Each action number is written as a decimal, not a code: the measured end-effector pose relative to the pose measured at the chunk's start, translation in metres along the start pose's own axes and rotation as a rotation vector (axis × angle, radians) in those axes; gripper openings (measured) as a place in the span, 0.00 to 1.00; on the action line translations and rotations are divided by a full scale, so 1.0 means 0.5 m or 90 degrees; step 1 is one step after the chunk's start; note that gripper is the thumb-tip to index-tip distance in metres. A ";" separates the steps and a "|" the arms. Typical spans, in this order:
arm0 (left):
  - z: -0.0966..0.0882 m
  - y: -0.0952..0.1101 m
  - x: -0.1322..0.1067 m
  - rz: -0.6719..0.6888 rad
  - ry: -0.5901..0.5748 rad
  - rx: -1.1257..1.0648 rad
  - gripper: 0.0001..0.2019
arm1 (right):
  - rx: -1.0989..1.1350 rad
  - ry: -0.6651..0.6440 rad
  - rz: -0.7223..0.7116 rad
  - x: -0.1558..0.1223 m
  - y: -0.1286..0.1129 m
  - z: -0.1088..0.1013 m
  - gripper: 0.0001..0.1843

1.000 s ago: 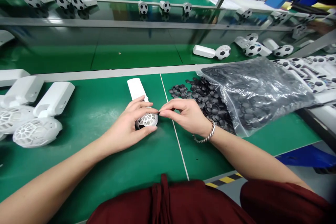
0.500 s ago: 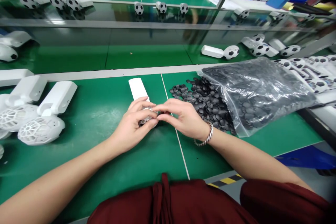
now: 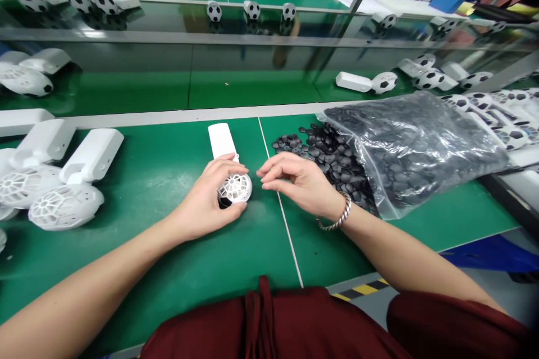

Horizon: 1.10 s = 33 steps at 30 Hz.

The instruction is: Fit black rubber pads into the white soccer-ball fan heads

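A white part (image 3: 222,140) with a flat handle and a round lattice head (image 3: 236,187) lies on the green bench in front of me. My left hand (image 3: 206,196) is closed around the left side of that head, thumb below and fingers above. One black patch piece (image 3: 224,202) shows in the lattice near the palm. Just right of the head, my right hand (image 3: 297,182) hovers with curled fingers and a small gap between thumb and fingertips. Nothing shows in that gap. Behind it spreads a pile of small black pieces (image 3: 332,151), spilling from a clear plastic bag (image 3: 421,146).
More white lattice-headed parts (image 3: 67,206) lie at the left. Past the bench's pale edge strip, a green belt (image 3: 261,87) carries white parts with black-and-white football heads (image 3: 384,83). Several football-headed parts (image 3: 252,10) line a farther ledge. Patterned parts (image 3: 505,118) are heaped far right.
My right hand has drawn back rightward from the lattice head, uncovering it. My left hand keeps its hold. Parts on the near belt have shifted right; those on the far ledge have shifted left.
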<state>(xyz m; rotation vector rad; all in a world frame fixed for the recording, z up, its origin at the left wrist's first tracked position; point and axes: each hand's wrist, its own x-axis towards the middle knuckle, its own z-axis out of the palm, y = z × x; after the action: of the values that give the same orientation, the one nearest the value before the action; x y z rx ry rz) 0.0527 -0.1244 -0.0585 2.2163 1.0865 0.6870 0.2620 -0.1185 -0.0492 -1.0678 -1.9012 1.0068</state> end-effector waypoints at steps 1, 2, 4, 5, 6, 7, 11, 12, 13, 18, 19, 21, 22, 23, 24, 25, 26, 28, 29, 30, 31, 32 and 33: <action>0.000 -0.001 0.000 0.002 0.001 -0.002 0.21 | -0.023 0.023 -0.016 0.001 0.000 0.000 0.02; 0.000 -0.001 0.000 0.003 0.001 -0.003 0.21 | -0.034 0.036 -0.020 0.001 -0.001 0.001 0.02; -0.001 -0.001 -0.001 0.003 0.001 -0.005 0.21 | 0.003 0.024 0.013 0.002 -0.002 0.007 0.02; -0.001 0.000 -0.001 0.002 0.001 -0.005 0.21 | 0.046 0.001 0.041 0.002 -0.003 0.012 0.03; -0.001 0.001 -0.001 0.001 0.002 -0.005 0.21 | 0.092 -0.026 0.071 0.002 -0.003 0.017 0.03; -0.001 0.001 -0.001 0.001 0.004 -0.006 0.21 | 0.129 -0.051 0.094 0.002 -0.003 0.023 0.03; 0.000 0.003 -0.001 0.005 0.004 -0.011 0.20 | 0.119 -0.072 0.070 0.005 0.001 0.039 0.02; 0.001 0.003 0.000 0.007 0.003 -0.013 0.20 | 0.102 -0.068 0.055 0.006 0.002 0.041 0.02; 0.002 0.002 0.000 0.007 0.004 -0.016 0.20 | 0.091 -0.064 0.049 0.007 0.004 0.043 0.02; 0.009 -0.003 0.000 0.018 0.015 -0.036 0.17 | 0.121 -0.051 0.093 0.013 0.012 0.049 0.08; 0.009 -0.004 0.001 0.025 0.015 -0.035 0.17 | 0.131 -0.054 0.101 0.013 0.013 0.051 0.09; 0.010 -0.007 0.001 0.041 0.015 -0.028 0.17 | 0.152 -0.058 0.116 0.011 0.015 0.058 0.12; 0.010 -0.007 0.002 0.047 0.015 -0.023 0.17 | 0.162 -0.058 0.123 0.010 0.016 0.062 0.13; 0.009 -0.008 0.002 0.052 0.012 -0.018 0.17 | 0.172 -0.058 0.129 0.010 0.017 0.065 0.14; 0.009 -0.007 0.002 0.054 0.008 -0.014 0.17 | 0.181 -0.062 0.134 0.010 0.018 0.067 0.14; 0.008 -0.006 0.002 0.054 0.004 -0.012 0.17 | 0.187 -0.073 0.136 0.013 0.020 0.066 0.15; 0.007 -0.004 0.002 0.052 -0.004 -0.012 0.17 | 0.186 -0.088 0.132 0.018 0.022 0.061 0.14; 0.006 0.000 0.000 0.046 -0.026 -0.017 0.17 | 0.131 -0.098 0.100 0.035 0.031 0.040 0.12; 0.005 0.001 0.000 0.043 -0.035 -0.020 0.17 | 0.060 -0.079 0.075 0.047 0.037 0.023 0.09; 0.005 0.003 -0.001 0.040 -0.042 -0.022 0.17 | -0.037 -0.048 0.051 0.060 0.044 0.004 0.07; 0.004 0.003 -0.001 0.037 -0.046 -0.023 0.17 | -0.160 -0.005 0.031 0.073 0.053 -0.016 0.05; 0.003 0.002 -0.001 0.035 -0.049 -0.025 0.17 | -0.287 0.022 0.027 0.085 0.062 -0.036 0.05; 0.002 0.001 -0.001 0.034 -0.052 -0.027 0.18 | -0.395 0.031 0.034 0.096 0.071 -0.054 0.06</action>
<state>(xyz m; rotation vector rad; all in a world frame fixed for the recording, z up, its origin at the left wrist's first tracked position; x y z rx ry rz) 0.0533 -0.1252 -0.0590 2.2240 0.9677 0.6305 0.2780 -0.0555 -0.0587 -1.4722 -2.2117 0.4038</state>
